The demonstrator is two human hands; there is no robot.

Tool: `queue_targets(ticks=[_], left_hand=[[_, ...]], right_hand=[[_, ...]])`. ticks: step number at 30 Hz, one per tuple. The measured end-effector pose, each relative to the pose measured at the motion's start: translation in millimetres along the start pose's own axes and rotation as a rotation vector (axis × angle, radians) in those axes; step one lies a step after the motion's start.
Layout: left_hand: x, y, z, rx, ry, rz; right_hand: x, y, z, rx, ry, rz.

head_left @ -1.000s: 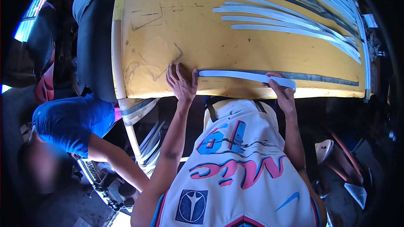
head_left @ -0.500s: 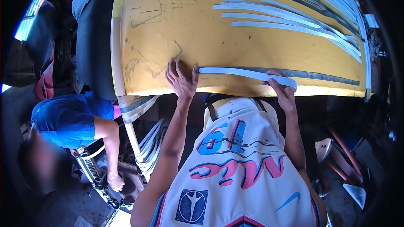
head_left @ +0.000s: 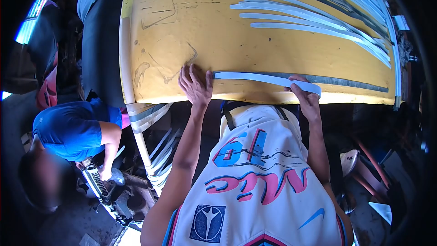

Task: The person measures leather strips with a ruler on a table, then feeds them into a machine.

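Note:
On the yellow table [head_left: 218, 50], a white strip [head_left: 255, 78] lies partly over a dark grey strip [head_left: 350, 83] near the front edge. My left hand [head_left: 196, 85] rests on the yellow surface at the white strip's left end, fingers spread, thumb beside the tip. My right hand [head_left: 304, 94] pinches the white strip toward its right end, where it curls back over the fingers. Several loose white strips [head_left: 296, 16] lie farther back on the right.
At the left, a person in a blue shirt [head_left: 68, 130] bends over a metal machine [head_left: 102, 187]. White strips [head_left: 161, 161] hang below the table's left corner. A dark roll [head_left: 102, 59] stands left of the table. Red bars [head_left: 373, 164] are at the lower right.
The co-worker's hand has moved up and back along the machine. My left hand has shifted very slightly left, off the strip's end. My right hand has stayed in place.

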State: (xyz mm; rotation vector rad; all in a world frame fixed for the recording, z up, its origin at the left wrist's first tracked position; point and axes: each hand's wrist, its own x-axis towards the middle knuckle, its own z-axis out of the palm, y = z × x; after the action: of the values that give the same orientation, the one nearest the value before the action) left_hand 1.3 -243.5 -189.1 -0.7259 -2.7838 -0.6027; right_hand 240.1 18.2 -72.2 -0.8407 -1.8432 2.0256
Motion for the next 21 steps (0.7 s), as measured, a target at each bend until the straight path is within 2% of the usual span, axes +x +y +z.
queue_targets(ticks=[21], left_hand=[[0.3, -5.2, 5.5, -0.020, 0.017, 0.009]], right_hand=[[0.0, -0.5, -0.1, -0.002, 0.000, -0.022]])
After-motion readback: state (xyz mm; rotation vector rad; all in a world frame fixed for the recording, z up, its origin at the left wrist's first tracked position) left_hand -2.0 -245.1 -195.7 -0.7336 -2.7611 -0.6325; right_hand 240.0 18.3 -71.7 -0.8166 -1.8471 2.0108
